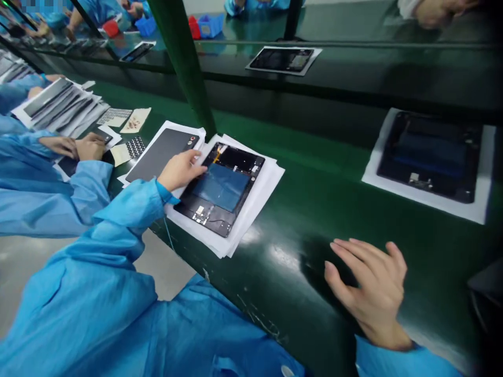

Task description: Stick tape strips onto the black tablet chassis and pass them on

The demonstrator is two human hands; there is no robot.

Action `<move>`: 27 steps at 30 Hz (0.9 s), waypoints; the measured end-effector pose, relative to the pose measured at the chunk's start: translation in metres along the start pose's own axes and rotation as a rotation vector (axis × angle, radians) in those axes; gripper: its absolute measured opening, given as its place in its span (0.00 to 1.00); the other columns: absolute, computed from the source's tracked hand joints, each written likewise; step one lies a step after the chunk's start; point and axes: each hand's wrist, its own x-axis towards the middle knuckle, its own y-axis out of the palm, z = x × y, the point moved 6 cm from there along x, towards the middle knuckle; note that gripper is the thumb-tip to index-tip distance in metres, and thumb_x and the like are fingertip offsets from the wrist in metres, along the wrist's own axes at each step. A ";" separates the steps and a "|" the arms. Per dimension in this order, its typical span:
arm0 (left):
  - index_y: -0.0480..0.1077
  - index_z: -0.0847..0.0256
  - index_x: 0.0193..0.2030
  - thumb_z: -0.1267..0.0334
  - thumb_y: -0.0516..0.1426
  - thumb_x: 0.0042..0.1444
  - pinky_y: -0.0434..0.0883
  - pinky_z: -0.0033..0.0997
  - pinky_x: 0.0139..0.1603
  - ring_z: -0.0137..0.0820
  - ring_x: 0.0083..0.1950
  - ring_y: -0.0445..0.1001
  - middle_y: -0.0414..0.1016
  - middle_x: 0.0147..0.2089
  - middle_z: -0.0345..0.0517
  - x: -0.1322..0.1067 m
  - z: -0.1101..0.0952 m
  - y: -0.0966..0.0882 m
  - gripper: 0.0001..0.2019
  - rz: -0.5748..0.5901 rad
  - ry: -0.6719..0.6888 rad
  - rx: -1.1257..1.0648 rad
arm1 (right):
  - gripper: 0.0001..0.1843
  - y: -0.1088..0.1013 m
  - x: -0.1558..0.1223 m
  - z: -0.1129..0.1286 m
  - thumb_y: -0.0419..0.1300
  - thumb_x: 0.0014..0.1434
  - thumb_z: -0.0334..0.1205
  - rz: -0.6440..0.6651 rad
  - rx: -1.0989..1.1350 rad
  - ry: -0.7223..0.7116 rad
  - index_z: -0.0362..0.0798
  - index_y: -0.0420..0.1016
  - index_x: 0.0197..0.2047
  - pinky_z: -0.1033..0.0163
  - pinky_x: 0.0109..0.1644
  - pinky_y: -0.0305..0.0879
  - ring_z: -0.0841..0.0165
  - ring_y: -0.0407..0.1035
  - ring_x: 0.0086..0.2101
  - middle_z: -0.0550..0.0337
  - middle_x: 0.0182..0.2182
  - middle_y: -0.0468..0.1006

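Observation:
My left hand [181, 170] is at the left edge of an opened tablet [222, 186], its thumb over the rim and its other fingers bent beside it. The tablet lies with its inside up, showing a blue film-covered battery, an orange flex cable and small circuit boards. Beneath it are several loose white sheets [257, 199]. To its left, close by my left hand, a dark back cover [161, 154] with a camera ring rests on white paper. My right hand [371, 288] hovers over the green bench with its fingers spread, holding nothing.
Another opened tablet [430, 152] lies on white sheets at the right. A green post [184, 68] rises behind the papers. On the raised shelf is a further tablet [281, 58]. At left, a co-worker's hands [84, 146] work near sticker sheets [135, 120] and a paper stack [63, 104].

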 end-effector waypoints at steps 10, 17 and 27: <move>0.72 0.59 0.33 0.61 0.53 0.64 0.62 0.32 0.28 0.27 0.27 0.68 0.70 0.25 0.39 -0.165 -0.109 0.102 0.11 0.159 1.248 -0.067 | 0.21 0.030 0.078 -0.164 0.63 0.54 0.55 0.309 -0.515 0.068 0.45 0.83 0.37 0.63 0.22 0.57 0.68 0.71 0.24 0.48 0.33 0.82; 0.69 0.61 0.29 0.60 0.59 0.59 0.58 0.33 0.26 0.27 0.25 0.62 0.64 0.25 0.37 -0.187 -0.108 0.155 0.10 0.200 1.268 -0.262 | 0.28 0.063 0.101 -0.232 0.53 0.60 0.55 0.970 -0.622 0.272 0.44 0.80 0.51 0.59 0.26 0.48 0.70 0.70 0.27 0.48 0.42 0.80; 0.68 0.63 0.30 0.63 0.62 0.56 0.55 0.32 0.27 0.28 0.25 0.59 0.62 0.25 0.36 -0.187 -0.105 0.145 0.08 0.186 1.301 -0.261 | 0.18 0.076 0.114 -0.197 0.50 0.67 0.39 1.008 -0.763 0.228 0.37 0.70 0.54 0.62 0.32 0.58 0.63 0.72 0.38 0.41 0.46 0.75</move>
